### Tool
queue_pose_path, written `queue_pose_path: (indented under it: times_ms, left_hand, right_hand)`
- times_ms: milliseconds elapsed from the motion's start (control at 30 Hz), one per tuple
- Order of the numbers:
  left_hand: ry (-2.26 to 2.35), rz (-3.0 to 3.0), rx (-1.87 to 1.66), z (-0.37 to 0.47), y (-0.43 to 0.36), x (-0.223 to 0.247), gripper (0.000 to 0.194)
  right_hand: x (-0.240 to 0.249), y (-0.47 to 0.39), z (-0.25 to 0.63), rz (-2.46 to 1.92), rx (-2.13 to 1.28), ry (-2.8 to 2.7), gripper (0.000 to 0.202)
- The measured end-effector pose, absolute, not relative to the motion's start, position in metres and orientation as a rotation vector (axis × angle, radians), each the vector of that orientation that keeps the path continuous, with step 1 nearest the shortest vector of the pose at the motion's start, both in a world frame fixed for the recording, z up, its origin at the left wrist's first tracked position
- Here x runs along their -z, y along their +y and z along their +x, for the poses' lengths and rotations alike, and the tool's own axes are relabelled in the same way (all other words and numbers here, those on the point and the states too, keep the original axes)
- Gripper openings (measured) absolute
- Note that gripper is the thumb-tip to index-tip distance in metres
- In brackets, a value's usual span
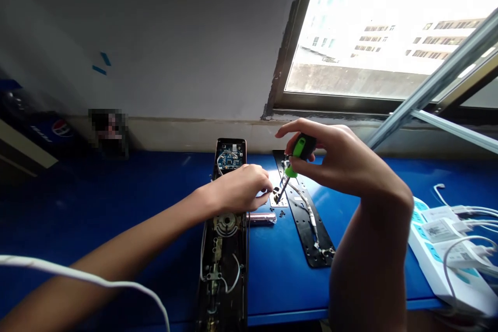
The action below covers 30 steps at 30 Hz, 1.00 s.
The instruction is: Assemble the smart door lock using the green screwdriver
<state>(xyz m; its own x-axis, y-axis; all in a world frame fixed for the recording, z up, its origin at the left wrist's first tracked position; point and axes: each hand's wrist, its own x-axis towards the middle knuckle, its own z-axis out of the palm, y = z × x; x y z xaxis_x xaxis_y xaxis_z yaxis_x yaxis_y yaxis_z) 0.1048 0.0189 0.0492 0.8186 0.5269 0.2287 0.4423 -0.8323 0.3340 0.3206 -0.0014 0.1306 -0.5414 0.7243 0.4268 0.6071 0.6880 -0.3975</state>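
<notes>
My right hand [330,158] grips a green and black screwdriver [299,153], tilted with its tip down at a small light metal plate [282,202] on the table. My left hand [251,187] is pinched closed beside that tip, over a small dark part; whether the fingers hold it cannot be made out. Under the left wrist lies a long black housing [226,264] with a blue circuit board [230,155] at its far end and metal lock-like mechanisms along it. Small dark screws [281,213] lie near the metal plate.
A perforated black plate [307,241] with a white-wrapped cable lies to the right on the blue table [280,290]. A pinkish wrapped piece [262,219] rests beside the housing. A white power strip [439,259] with adapters stands at right. A white cable [116,284] crosses my left forearm.
</notes>
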Motion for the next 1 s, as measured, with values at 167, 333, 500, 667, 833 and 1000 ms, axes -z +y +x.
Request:
queue_pose_path:
  times_ms: [167, 333, 500, 667, 833, 1000]
  left_hand:
    - [0.875, 2.854, -0.072, 0.126, 0.040, -0.043, 0.024]
    - [0.938, 2.890, 0.222, 0.147, 0.052, -0.037, 0.026]
    - [0.891, 2.898, 0.343, 0.166, 0.053, -0.030, 0.026]
    - [0.864, 2.914, 0.357, 0.172, 0.052, -0.023, 0.025]
    - [0.887, 2.917, 0.341, 0.167, 0.052, -0.026, 0.025]
    - [0.902, 2.936, 0.142, 0.138, 0.049, -0.043, 0.022]
  right_hand:
    - [-0.131, -0.002, 0.331, -1.088, -0.318, -2.335, 0.042]
    - [-0.132, -0.004, 0.337, -1.150, -0.354, -2.341, 0.044]
    - [-0.133, -0.007, 0.343, -1.188, -0.367, -2.328, 0.043]
    - [-0.134, -0.010, 0.347, -1.189, -0.376, -2.320, 0.043]
    - [-0.133, -0.010, 0.346, -1.189, -0.378, -2.327, 0.043]
    - [-0.135, -0.009, 0.339, -1.099, -0.400, -2.339, 0.042]
